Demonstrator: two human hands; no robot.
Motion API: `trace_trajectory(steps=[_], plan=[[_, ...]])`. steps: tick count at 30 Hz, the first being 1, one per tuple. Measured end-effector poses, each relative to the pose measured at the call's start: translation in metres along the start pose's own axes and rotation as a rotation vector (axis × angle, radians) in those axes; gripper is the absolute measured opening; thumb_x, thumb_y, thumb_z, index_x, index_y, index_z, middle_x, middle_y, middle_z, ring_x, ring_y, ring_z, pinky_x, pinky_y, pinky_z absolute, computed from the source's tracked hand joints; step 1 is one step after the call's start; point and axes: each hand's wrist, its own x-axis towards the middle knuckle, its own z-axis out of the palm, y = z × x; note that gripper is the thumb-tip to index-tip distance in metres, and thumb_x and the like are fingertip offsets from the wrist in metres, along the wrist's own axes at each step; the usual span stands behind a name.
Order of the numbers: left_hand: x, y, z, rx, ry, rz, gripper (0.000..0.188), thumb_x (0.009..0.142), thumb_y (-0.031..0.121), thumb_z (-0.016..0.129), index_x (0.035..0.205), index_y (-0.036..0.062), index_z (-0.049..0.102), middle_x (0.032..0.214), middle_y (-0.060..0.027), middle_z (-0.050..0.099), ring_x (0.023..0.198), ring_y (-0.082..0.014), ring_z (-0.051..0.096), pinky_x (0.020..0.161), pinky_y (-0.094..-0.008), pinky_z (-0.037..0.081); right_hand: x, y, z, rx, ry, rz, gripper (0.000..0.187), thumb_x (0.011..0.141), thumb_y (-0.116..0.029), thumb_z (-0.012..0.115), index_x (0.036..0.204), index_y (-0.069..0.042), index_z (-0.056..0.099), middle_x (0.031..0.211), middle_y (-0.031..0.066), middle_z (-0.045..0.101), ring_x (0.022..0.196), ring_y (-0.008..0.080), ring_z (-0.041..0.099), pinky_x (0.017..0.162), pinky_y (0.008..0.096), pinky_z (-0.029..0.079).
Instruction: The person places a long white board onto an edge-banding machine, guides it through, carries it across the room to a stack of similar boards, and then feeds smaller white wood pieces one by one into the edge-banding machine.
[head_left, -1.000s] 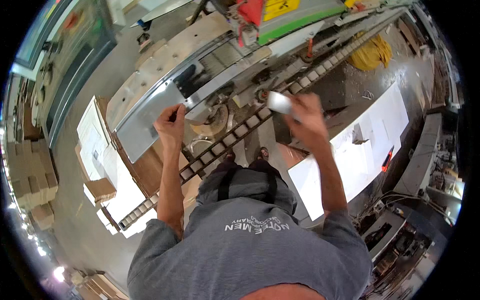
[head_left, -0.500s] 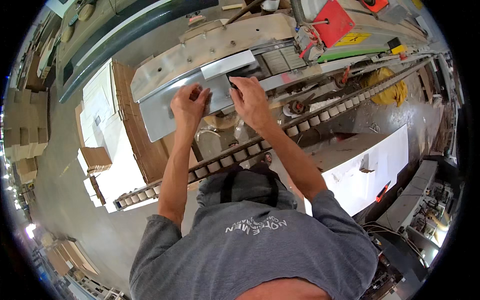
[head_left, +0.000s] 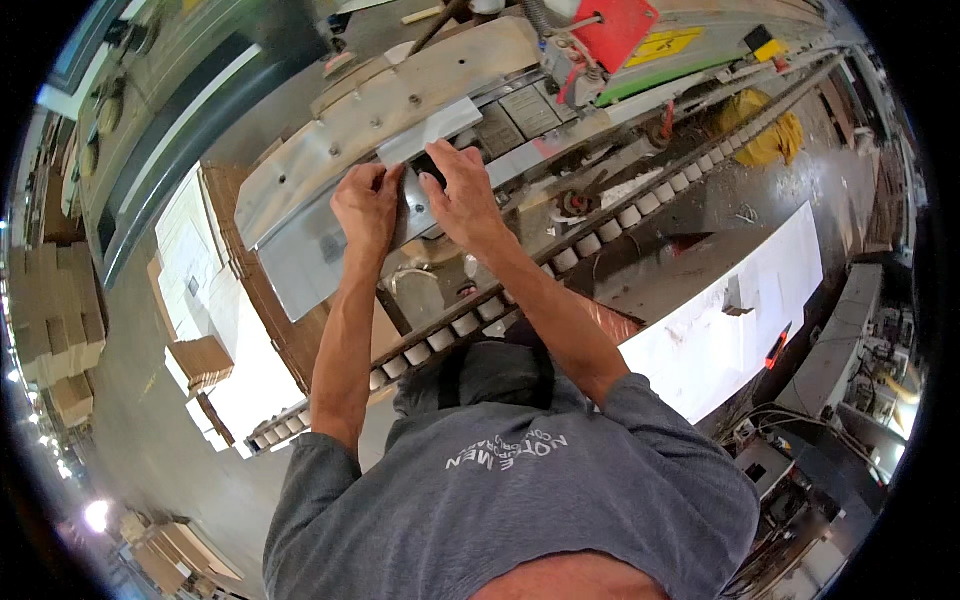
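My left hand [head_left: 366, 208] is over the shiny grey metal plate [head_left: 295, 268], its fingers curled in and thumb and forefinger together; whatever lies between them is hidden. Close by on the right, my right hand [head_left: 465, 200] is bent with thumb and forefinger around something dark that I cannot make out. A small round fitting shows on the plate between the hands. Just beyond my fingers, a pale rectangular strip [head_left: 432, 130] lies along the machine bed, against the long beige fence [head_left: 380, 110] with its bolts.
A row of white rollers [head_left: 465, 323] runs diagonally between me and the machine. Cardboard with white sheets [head_left: 215, 290] is stacked to the left. At right, a white panel [head_left: 700, 365] bears an orange-and-black knife [head_left: 778, 345]. A red plate [head_left: 612, 30] stands at the far right of the bed.
The view has shifted, so the machine appears further left. My left thumb and forefinger have closed together, and my right hand has come nearer to the left one.
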Motion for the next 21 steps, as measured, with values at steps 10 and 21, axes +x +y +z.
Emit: trace_trajectory(steps=[10, 21], plan=[[0.034, 0.061, 0.081, 0.086, -0.052, 0.187, 0.024, 0.079, 0.028, 0.075, 0.072, 0.0063, 0.066, 0.073, -0.014, 0.065, 0.067, -0.0361, 0.063, 0.061, -0.0437, 0.049, 0.032, 0.06, -0.056, -0.086, 0.087, 0.088, 0.041, 0.086, -0.012, 0.063, 0.121, 0.007, 0.057, 0.123, 0.0272, 0.058, 0.106, 0.0433, 0.052, 0.096, 0.0479, 0.042], [0.065, 0.109, 0.144, 0.064, -0.261, 0.195, 0.032, 0.081, 0.038, 0.074, 0.075, 0.0067, 0.068, 0.074, -0.0145, 0.067, 0.068, -0.0367, 0.064, 0.06, -0.0444, 0.049, -0.033, 0.051, -0.144, -0.028, 0.114, 0.072, 0.035, 0.09, -0.008, 0.06, 0.124, 0.002, 0.057, 0.117, 0.0222, 0.062, 0.098, 0.0373, 0.057, 0.094, 0.0438, 0.044]])
